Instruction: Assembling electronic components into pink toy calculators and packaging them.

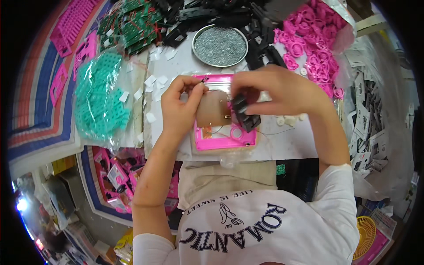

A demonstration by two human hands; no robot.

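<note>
A pink plastic casing (pixel 223 138) lies on the white table (pixel 287 143) in front of me. My left hand (pixel 180 104) pinches the top left corner of a brown circuit board (pixel 212 108) that rests in the casing. My right hand (pixel 276 90) holds a black plastic part (pixel 245 114) at the board's right edge. Thin wires (pixel 276 132) trail from the black part across the table.
A round metal dish of small screws (pixel 220 45) stands behind the casing. Black parts (pixel 212 17) are heaped at the back, pink rings (pixel 313 44) at back right, green boards (pixel 128 24) at back left. A bag of teal parts (pixel 99 101) lies left; white scraps (pixel 152 86) lie scattered.
</note>
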